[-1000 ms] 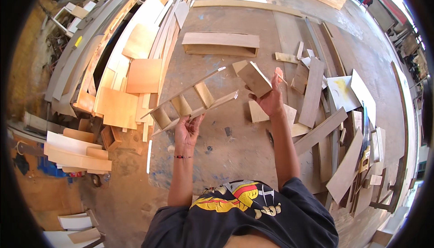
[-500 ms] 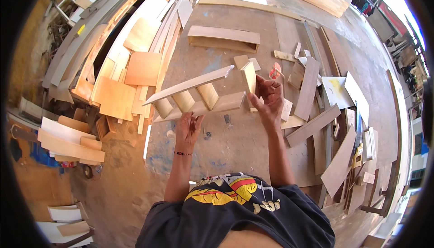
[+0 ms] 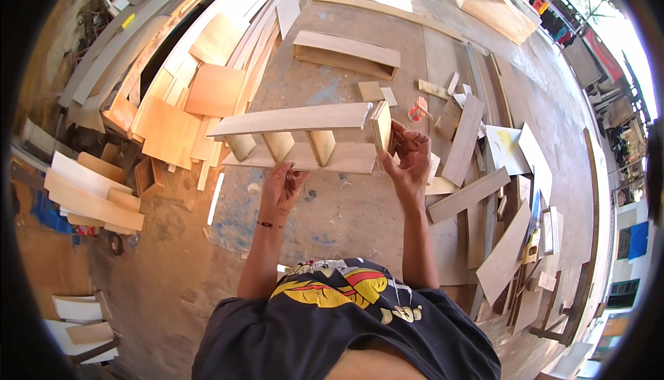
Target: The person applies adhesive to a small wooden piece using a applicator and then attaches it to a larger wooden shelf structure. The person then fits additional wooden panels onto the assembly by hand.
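A ladder-like wooden frame [image 3: 290,118] of two long boards joined by three short crosspieces is held up in front of me. My left hand [image 3: 282,187] grips its lower board from beneath, fingers closed on the edge. At the frame's right end, my right hand [image 3: 409,162] pinches a short wooden board [image 3: 380,127] upright between thumb and fingers. That board stands across the ends of both long boards; whether it touches them I cannot tell. Something whitish shows on the upper board's right end.
Beyond the frame lies a long wooden box [image 3: 346,53] on the worktable [image 3: 332,221]. A red tool-like object [image 3: 418,109], loose boards [image 3: 463,141] and a yellow-handled handsaw [image 3: 531,241] lie to the right. Stacked panels [image 3: 214,89] fill the left side.
The short board has moved down and left against the frame's right end, closing the gap seen before. The frame has tilted closer to level, its left end rising in view.
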### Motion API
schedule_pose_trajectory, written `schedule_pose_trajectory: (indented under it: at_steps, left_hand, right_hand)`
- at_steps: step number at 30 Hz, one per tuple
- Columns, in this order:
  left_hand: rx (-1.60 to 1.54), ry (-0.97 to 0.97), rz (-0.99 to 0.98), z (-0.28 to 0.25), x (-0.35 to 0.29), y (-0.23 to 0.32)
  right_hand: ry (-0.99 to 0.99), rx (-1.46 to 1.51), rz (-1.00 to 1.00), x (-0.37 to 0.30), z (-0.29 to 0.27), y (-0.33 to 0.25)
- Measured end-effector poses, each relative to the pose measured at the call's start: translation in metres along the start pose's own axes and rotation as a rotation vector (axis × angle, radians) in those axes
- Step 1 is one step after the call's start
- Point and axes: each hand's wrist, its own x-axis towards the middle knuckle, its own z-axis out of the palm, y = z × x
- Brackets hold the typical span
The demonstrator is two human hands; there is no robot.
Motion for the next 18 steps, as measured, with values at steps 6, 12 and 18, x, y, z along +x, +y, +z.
schedule_pose_trajectory:
  at_steps: [6,12,18]
  left_hand:
    - [0.039,-0.001,-0.01,0.004,-0.002,0.002]
    - [0.048,-0.06,-0.006,-0.002,0.002,0.003]
    - [0.032,-0.007,0.009,0.014,-0.003,0.003]
  right_hand:
    - [-0.014,0.053,-0.005,-0.003,-0.001,0.0]
    - [-0.019,0.068,-0.003,-0.005,-0.002,0.001]
    - [-0.019,0.071,0.009,-0.006,-0.001,0.004]
